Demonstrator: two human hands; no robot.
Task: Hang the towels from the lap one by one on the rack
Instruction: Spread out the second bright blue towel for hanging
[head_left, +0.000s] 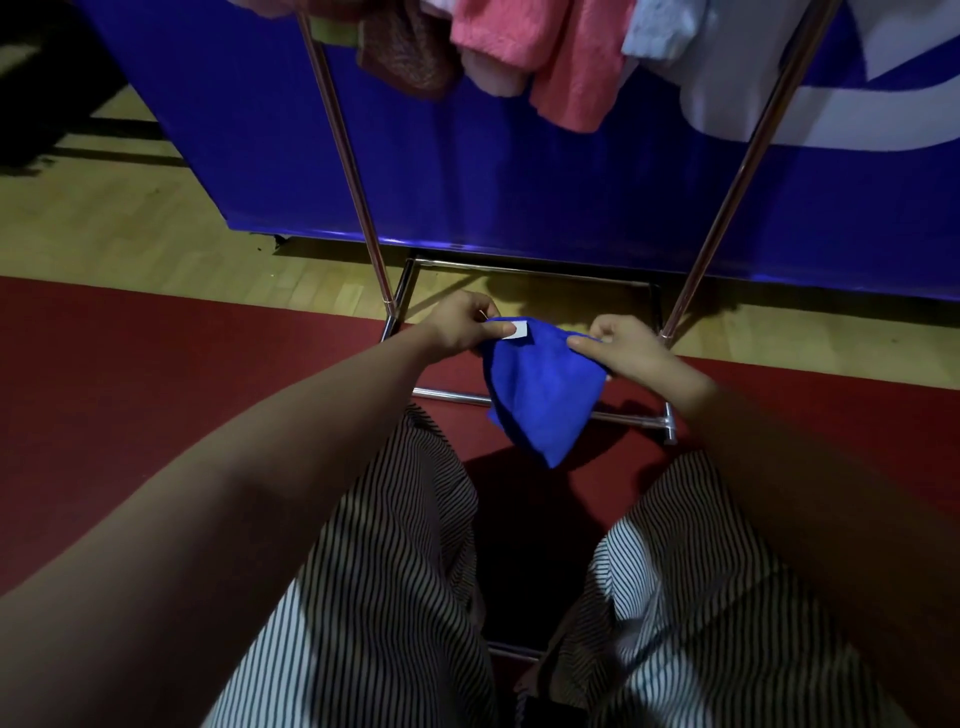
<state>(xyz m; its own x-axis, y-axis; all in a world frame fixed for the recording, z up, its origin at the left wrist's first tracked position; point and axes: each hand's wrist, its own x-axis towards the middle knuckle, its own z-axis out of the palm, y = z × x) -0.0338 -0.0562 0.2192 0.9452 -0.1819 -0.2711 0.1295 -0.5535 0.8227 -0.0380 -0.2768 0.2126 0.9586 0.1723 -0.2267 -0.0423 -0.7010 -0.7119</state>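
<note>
Now left hand (462, 325) and right hand (623, 348) pinch the blue towel (540, 400) (slack between); stretch it taut, lift to the rack (337, 135) at twelve o'clock.

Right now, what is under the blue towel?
Below the blue towel lie the rack's chrome base bar and red carpet; the stretch of bar behind the cloth is hidden.

Dim, soft picture; wide-angle bending at edges, deep shadow between the striped legs (395, 571).
</note>
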